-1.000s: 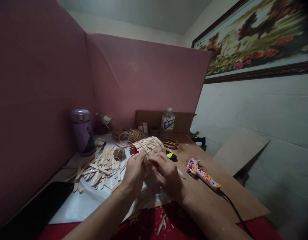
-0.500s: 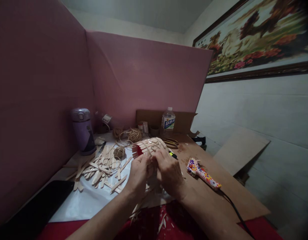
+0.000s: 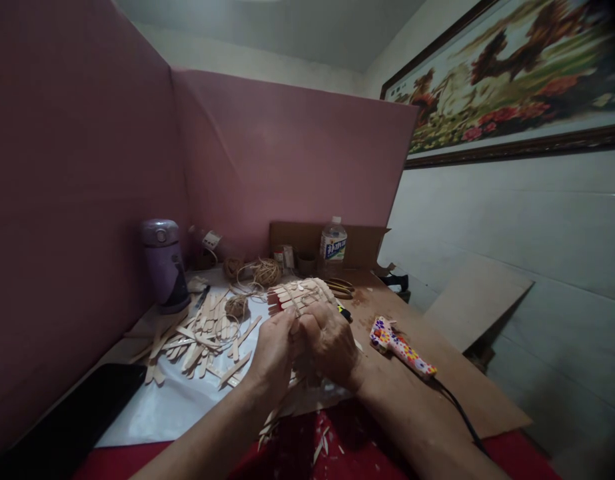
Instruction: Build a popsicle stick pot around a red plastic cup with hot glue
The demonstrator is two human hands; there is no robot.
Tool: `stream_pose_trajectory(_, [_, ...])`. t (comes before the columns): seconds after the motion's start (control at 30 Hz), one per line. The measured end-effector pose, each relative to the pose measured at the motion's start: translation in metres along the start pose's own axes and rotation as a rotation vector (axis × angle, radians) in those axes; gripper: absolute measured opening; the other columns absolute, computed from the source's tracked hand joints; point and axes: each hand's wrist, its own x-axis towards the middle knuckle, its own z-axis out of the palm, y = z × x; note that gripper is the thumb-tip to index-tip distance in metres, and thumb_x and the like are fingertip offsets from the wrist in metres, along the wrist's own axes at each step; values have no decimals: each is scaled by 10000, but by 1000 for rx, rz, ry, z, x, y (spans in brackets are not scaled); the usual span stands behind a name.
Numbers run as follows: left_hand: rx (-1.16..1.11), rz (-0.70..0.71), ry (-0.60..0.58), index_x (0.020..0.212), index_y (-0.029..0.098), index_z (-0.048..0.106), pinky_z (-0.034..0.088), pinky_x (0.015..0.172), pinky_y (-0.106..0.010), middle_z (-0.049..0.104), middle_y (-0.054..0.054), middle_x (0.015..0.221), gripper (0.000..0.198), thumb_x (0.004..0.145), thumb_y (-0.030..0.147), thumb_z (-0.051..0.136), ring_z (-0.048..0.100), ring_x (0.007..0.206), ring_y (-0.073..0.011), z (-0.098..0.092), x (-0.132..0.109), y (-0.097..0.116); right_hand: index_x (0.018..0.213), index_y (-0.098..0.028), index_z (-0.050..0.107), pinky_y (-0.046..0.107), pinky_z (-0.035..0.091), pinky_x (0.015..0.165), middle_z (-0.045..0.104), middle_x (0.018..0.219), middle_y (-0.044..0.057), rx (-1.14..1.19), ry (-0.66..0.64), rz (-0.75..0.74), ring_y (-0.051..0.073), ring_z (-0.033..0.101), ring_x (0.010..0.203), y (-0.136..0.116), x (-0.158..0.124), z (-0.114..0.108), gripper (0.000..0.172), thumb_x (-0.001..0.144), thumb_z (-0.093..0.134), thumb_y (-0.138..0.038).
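Both my hands are closed around a rounded shell built of pale wooden craft sticks [image 3: 301,295] with a red inside, held just above the table. My left hand [image 3: 273,352] grips its near left side. Pressed against that hand, my right hand [image 3: 330,345] grips the near right side, its fingers curled over the sticks. The lower half of the piece is hidden behind my hands. A heap of loose craft sticks [image 3: 202,337] lies on a white sheet [image 3: 167,407] to the left.
A flower-patterned glue gun [image 3: 400,347] with a black cord lies right of my hands. A purple flask [image 3: 163,265], twine balls [image 3: 265,271], a water bottle [image 3: 333,241] and scissors [image 3: 341,287] stand behind. A dark phone [image 3: 72,420] lies at the near left. Pink boards wall the table.
My hands drew closer together and nearer to me, closing tighter on the stick piece, which turned slightly so its red inside faces left.
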Motion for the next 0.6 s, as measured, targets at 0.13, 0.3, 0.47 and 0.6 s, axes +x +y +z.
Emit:
stream_pose_trajectory(0.13, [28,-11,12,681,121,612,431,519,-217,589,-6,589,221,694,327,692,515,498,-101,-1,4,6,832,-191,532,336,418,674,552,762,57,78,-5,-87,203,481,730,1,-3,1,224,907,337,-109])
stream_pose_trajectory(0.3, [-66,56,95,740,100,654,496,558,-242,672,-61,648,131,788,161,548,590,533,-133,-6,18,29,804,-202,501,327,431,668,590,803,58,244,-64,-236,182,503,720,-8,-6,-2,209,906,336,-123])
stream_pose_trajectory(0.47, [-63,37,120,742,87,660,542,600,-280,687,-72,635,166,817,129,518,622,552,-153,-9,23,38,838,-212,454,289,474,675,573,829,48,511,55,135,160,550,759,-12,-9,-3,107,917,393,-174])
stream_pose_trajectory(0.6, [-40,19,99,751,86,657,528,568,-272,679,-69,620,158,814,134,520,611,533,-153,-6,19,35,867,-214,468,256,474,662,582,822,22,495,130,392,131,563,710,-13,-8,-3,92,911,444,-137])
